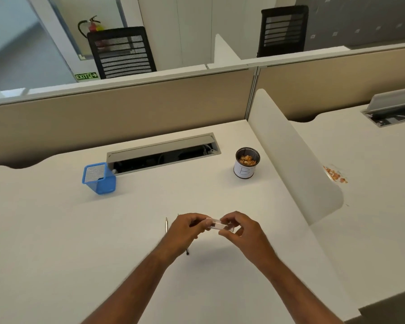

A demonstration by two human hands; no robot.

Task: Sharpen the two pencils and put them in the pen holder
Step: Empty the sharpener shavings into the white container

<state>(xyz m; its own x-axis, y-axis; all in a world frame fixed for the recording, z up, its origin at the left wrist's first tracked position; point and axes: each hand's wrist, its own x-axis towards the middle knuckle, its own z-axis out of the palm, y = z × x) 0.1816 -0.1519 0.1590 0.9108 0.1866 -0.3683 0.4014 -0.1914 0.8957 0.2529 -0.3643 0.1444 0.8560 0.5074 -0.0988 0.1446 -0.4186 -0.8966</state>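
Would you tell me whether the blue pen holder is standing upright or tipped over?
Upright: the blue pen holder stands on its base on the desk, open mouth facing up.

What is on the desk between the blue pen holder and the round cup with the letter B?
In the head view, no object stands between the blue pen holder and the cup. There is bare desk and, farther back, the open cable tray.

**Legible markings: two items**

1. Round cup [246, 163], far right on the bench [56, 230]: white paper label bearing one hand-drawn capital "B".
2. Green sign [86, 76], far left beyond the partition, low beside a black chair [123, 52]: white lettering "EXIT" with a right-pointing arrow.
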